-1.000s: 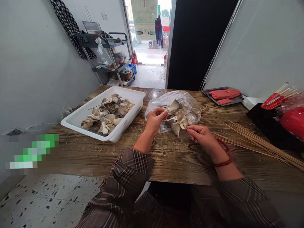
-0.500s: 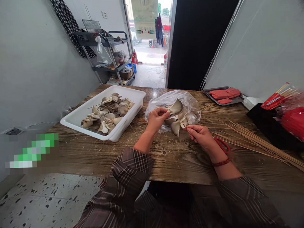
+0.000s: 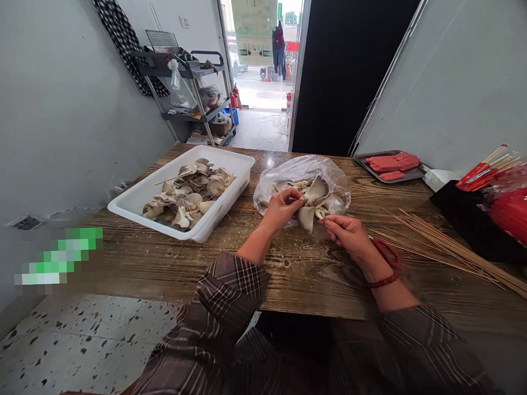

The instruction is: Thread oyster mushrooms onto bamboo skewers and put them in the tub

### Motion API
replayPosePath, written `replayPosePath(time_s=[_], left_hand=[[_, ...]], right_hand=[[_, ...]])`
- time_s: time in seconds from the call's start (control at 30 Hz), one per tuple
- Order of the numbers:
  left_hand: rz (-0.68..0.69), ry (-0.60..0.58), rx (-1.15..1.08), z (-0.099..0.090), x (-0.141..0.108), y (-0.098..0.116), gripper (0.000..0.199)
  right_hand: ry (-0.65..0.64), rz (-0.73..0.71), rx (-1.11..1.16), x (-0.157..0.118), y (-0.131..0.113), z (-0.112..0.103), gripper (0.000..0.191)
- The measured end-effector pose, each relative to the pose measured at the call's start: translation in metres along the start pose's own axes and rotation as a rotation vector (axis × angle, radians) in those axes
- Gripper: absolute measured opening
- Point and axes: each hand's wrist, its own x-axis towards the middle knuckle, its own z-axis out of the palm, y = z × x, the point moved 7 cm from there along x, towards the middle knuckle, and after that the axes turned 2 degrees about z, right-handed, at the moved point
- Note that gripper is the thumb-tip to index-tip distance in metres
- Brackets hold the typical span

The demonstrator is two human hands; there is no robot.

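Over a clear plastic bag point(image 3: 332, 171) I have a bunch of grey oyster mushrooms point(image 3: 317, 190) between my hands. Thumb and fingers of my left hand point(image 3: 284, 207) are closed on its upper left part, by a fan-shaped cap. My right hand point(image 3: 345, 232) pinches the pale stems at the lower right; whether a thin stick is also in that pinch I cannot tell. More mushrooms lie in the bag beneath. To the left, a white plastic tub point(image 3: 224, 206) holds a heap of mushrooms point(image 3: 194, 191) with a thin stick across them.
Bamboo skewers point(image 3: 442, 243) spread over the table's right side, beside red-handled scissors point(image 3: 385, 251) partly under my right wrist. A dark tray point(image 3: 412, 174) carries pinkish-red pieces. At far right stands a black box point(image 3: 463, 213) near red packages. A shelf cart point(image 3: 190, 67) is behind.
My left hand has shifted slightly right and down, closer to the right hand, with the mushroom cap in its fingers. The right hand has stayed nearly in place. The view has tilted slightly.
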Motion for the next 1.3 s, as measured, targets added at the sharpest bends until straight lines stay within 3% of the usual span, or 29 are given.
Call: replayPosePath(time_s=[0.17, 0.33, 0.43, 0.83, 1.1, 1.3], left_hand=[[-0.067, 0.035, -0.190, -0.001, -0.003, 0.001, 0.038], [-0.168, -0.060, -0.208, 0.006, -0.004, -0.009, 0.045], [-0.183, -0.046, -0.223, 0.007, -0.005, -0.012, 0.042], [-0.279, 0.056, -0.186, 0.001, -0.006, -0.016, 0.028], [-0.325, -0.169, -0.256, 0.008, -0.008, -0.009, 0.033], [-0.350, -0.135, -0.296, 0.002, -0.007, -0.014, 0.031]], right_hand=[[-0.005, -0.017, 0.016, 0.000, -0.005, 0.000, 0.040], [-0.018, -0.033, -0.065, -0.001, -0.004, 0.002, 0.039], [-0.025, -0.070, -0.129, -0.001, -0.005, 0.004, 0.038], [0.128, -0.502, -0.578, -0.011, -0.026, 0.008, 0.023], [0.057, -0.474, -0.567, -0.012, -0.025, 0.011, 0.021], [0.030, -0.391, -0.572, -0.012, -0.030, 0.008, 0.024]])
